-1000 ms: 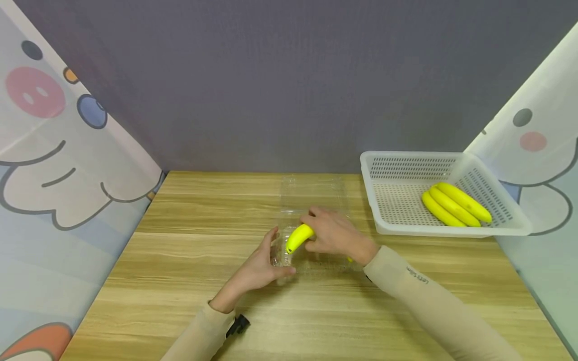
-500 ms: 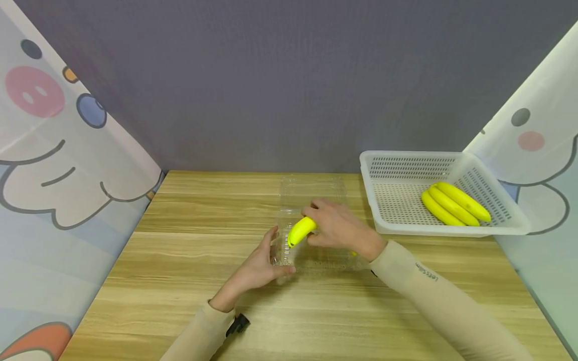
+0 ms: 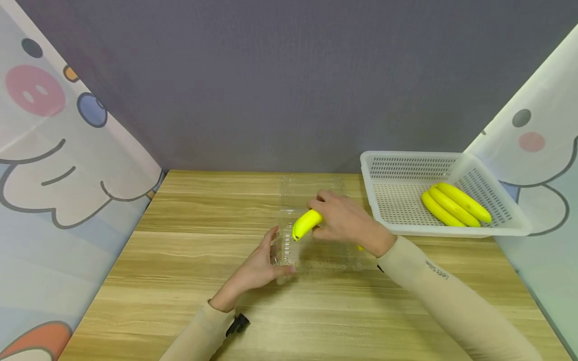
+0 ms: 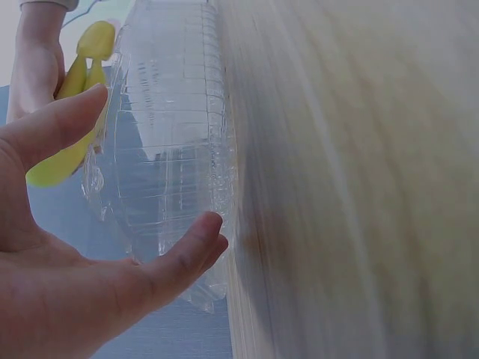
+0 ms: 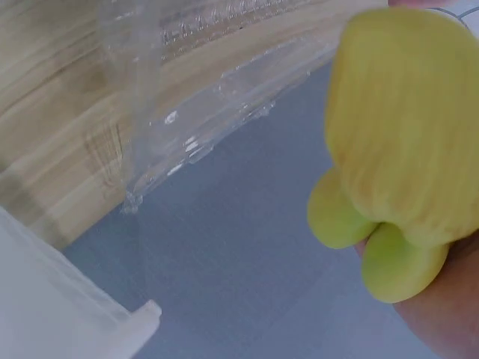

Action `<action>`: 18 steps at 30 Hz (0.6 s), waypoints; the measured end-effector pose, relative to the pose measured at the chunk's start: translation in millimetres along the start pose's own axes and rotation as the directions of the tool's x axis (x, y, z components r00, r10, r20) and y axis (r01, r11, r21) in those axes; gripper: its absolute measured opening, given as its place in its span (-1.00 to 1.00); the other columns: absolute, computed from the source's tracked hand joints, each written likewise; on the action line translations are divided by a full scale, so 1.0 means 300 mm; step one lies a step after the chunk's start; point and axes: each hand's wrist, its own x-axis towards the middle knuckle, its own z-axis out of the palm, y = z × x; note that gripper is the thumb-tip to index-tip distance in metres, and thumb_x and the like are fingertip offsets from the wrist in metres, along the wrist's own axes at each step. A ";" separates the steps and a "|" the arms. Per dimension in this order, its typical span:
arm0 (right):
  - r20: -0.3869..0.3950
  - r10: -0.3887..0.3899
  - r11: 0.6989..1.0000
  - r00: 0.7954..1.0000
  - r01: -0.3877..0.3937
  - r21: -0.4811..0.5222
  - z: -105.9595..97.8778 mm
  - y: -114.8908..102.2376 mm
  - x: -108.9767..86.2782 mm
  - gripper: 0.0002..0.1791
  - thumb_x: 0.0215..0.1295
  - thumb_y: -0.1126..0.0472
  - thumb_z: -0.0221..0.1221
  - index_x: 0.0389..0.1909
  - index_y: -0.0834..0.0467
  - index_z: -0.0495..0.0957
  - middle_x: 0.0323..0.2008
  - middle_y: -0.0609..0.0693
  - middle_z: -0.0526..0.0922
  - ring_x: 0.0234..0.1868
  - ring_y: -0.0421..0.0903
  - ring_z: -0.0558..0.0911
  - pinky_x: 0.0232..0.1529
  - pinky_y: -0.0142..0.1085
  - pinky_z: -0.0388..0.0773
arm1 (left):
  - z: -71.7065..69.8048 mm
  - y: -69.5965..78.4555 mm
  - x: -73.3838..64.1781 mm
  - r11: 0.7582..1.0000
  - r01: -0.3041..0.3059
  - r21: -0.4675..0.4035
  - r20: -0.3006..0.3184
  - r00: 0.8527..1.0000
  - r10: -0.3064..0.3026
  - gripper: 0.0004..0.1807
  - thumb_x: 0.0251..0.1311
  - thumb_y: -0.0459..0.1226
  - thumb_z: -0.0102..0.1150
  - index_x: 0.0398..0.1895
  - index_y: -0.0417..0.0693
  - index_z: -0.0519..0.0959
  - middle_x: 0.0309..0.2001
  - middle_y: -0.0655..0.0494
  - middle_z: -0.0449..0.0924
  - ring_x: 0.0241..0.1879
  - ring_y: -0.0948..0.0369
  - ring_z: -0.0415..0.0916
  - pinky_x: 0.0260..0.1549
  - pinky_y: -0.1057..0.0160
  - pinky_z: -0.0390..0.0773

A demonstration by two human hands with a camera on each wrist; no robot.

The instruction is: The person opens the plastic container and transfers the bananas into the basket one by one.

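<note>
My right hand (image 3: 345,215) grips a small bunch of yellow bananas (image 3: 307,224) above a clear plastic clamshell box (image 3: 334,256). In the right wrist view the bananas' thick joined stem (image 5: 404,120) fills the upper right, with two rounded parts below it. The box lies with its lid (image 3: 311,193) folded back toward the wall. My left hand (image 3: 255,263) spreads around the box's near left corner, thumb along the front and fingers along the left side. In the left wrist view its fingertips (image 4: 206,224) lie against the clear wall, low by the tabletop.
A white perforated basket (image 3: 451,230) stands at the back right, with several bananas (image 3: 456,203) at its right end. A grey wall (image 3: 271,100) rises behind the wooden table (image 3: 203,210). Cartoon-printed panels (image 3: 67,200) close off both sides.
My right hand has drawn the bananas back and to the right, away from the box's left end. The left hand has stayed at the corner.
</note>
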 end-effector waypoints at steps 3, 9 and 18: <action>-0.005 -0.001 1.000 1.000 0.001 -0.016 -0.007 0.009 -0.003 -0.60 -0.02 0.00 0.38 -0.14 0.01 0.58 -0.34 -0.09 0.42 -0.43 -0.13 0.40 -0.51 -0.31 0.41 | 0.000 0.000 0.001 1.000 0.003 0.003 0.002 1.000 -0.003 0.27 0.10 -0.11 0.53 0.65 -0.06 -0.22 0.60 -0.23 -0.09 0.45 -0.29 0.15 0.28 -0.24 0.39; -0.022 0.002 1.000 1.000 -0.002 0.004 -0.030 0.025 -0.012 -0.59 0.00 0.01 0.40 -0.12 0.05 0.59 -0.32 -0.06 0.44 -0.43 -0.11 0.40 -0.51 -0.30 0.43 | -0.001 0.000 -0.003 1.000 -0.001 0.020 0.014 1.000 0.001 0.28 0.10 -0.10 0.53 0.65 -0.05 -0.24 0.60 -0.24 -0.09 0.45 -0.29 0.16 0.28 -0.24 0.39; -0.043 0.037 0.999 0.998 -0.037 -0.004 -0.072 0.050 -0.017 -0.58 -0.02 0.01 0.39 -0.11 0.04 0.59 -0.30 -0.04 0.46 -0.51 -0.11 0.40 -0.58 -0.30 0.40 | -0.001 0.004 -0.002 1.000 -0.004 0.012 0.008 1.000 0.004 0.28 0.09 -0.13 0.54 0.65 -0.06 -0.24 0.59 -0.25 -0.09 0.45 -0.29 0.16 0.29 -0.24 0.37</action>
